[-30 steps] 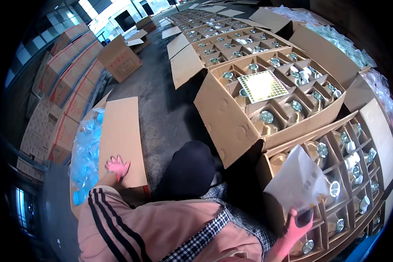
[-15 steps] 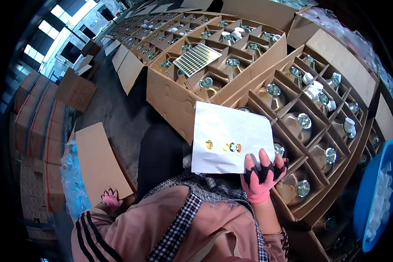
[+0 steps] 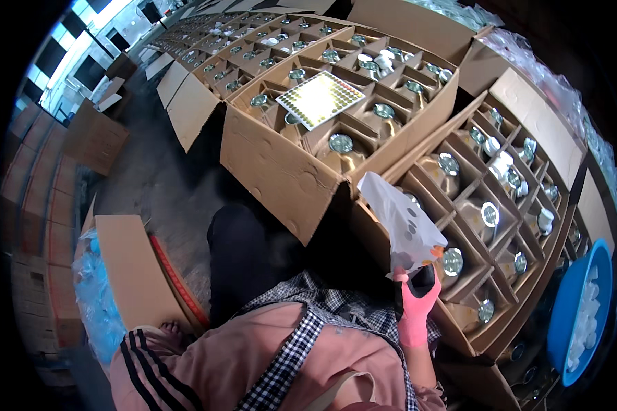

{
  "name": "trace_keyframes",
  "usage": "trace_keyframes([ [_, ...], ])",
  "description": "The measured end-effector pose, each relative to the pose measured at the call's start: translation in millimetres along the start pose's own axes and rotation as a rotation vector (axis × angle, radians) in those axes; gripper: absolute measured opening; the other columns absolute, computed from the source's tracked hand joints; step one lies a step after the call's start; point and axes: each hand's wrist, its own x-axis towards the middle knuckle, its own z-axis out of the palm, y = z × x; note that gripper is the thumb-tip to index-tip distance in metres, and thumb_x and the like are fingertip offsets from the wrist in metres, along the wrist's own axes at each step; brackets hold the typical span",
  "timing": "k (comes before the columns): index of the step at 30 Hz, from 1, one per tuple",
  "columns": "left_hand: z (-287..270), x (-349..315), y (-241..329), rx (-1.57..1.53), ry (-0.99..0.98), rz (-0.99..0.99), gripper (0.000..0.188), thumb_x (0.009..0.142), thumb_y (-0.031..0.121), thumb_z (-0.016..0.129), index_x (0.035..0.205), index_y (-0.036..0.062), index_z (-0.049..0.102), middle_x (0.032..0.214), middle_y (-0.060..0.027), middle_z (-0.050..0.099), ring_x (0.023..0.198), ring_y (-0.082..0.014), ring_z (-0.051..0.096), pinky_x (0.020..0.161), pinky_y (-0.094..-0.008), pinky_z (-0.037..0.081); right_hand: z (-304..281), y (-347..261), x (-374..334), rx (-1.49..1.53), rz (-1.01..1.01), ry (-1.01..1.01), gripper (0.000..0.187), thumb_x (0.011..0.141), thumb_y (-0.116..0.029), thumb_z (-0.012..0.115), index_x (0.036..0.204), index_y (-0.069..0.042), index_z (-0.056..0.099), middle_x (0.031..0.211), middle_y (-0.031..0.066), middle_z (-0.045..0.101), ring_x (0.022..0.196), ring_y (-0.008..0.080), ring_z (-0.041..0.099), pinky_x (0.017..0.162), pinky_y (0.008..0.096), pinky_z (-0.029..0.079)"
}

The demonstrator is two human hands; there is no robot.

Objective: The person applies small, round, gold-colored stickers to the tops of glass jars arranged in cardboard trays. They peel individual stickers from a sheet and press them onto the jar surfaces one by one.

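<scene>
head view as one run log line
right hand: holds white sheet | left hand: near carton flap | dotted sheet: atop divided bottle carton

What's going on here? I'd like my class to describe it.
The person's right hand, in a pink glove, holds a white sheet with a few round spots by a divided carton of glass bottles. The left hand is at a carton of blue things; its grip is too dim to tell. A dotted sheet lies atop the neighbouring bottle carton.
</scene>
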Motion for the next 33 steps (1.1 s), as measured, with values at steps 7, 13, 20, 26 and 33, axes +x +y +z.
trace_keyframes([
  [7,-37,100,-28,-0.127,-0.115,0.069,0.047,0.08,0.039,0.048,0.117,0.0097,0.049,0.116,-0.0218,0.05,0.1,-0.0403,0.05,0.074,-0.0516,0.044,75,7,36,0.053,0.044,0.146,0.047,0.077,-0.015,0.065,0.116,0.002,0.044,0.105,0.0109,0.052,0.096,0.0204,0.052,0.083,0.0311,0.042],
  [13,-82,208,-72,-0.152,-0.209,0.208,0.048,0.079,0.04,0.049,0.114,0.0078,0.052,0.114,-0.0213,0.052,0.101,-0.0383,0.051,0.078,-0.0484,0.043,172,38,77,0.213,0.351,-0.156,0.034,0.08,-0.016,0.062,0.108,0.002,0.053,0.093,0.0057,0.061,0.083,0.0171,0.058,0.07,0.0325,0.049],
  [20,-156,341,-109,0.014,-0.465,0.462,0.048,0.078,0.042,0.051,0.11,0.0055,0.055,0.112,-0.0208,0.054,0.103,-0.036,0.052,0.083,-0.0445,0.043,227,50,86,0.201,0.505,0.078,0.035,0.081,-0.011,0.059,0.113,-0.001,0.051,0.098,0.0079,0.06,0.084,0.0196,0.061,0.07,0.0337,0.053],
  [26,-382,343,-24,-0.78,0.157,1.036,0.015,0.08,0.013,0.05,0.074,0.003,0.06,0.072,-0.0151,0.061,0.067,-0.0313,0.059,0.06,-0.0353,0.047,258,47,86,0.24,0.403,0.259,0.045,0.08,-0.015,0.058,0.121,-0.002,0.045,0.112,0.0083,0.055,0.102,0.0219,0.054,0.084,0.0383,0.047],
  [33,-393,365,-17,-1.498,0.257,0.727,0.022,0.087,0.01,0.049,0.107,-0.0001,0.05,0.099,-0.0105,0.058,0.091,-0.0167,0.053,0.081,-0.0284,0.042,269,47,74,0.051,0.454,0.39,0.04,0.08,-0.017,0.059,0.115,0.0,0.05,0.103,0.0062,0.058,0.094,0.0162,0.054,0.082,0.0296,0.043],
])
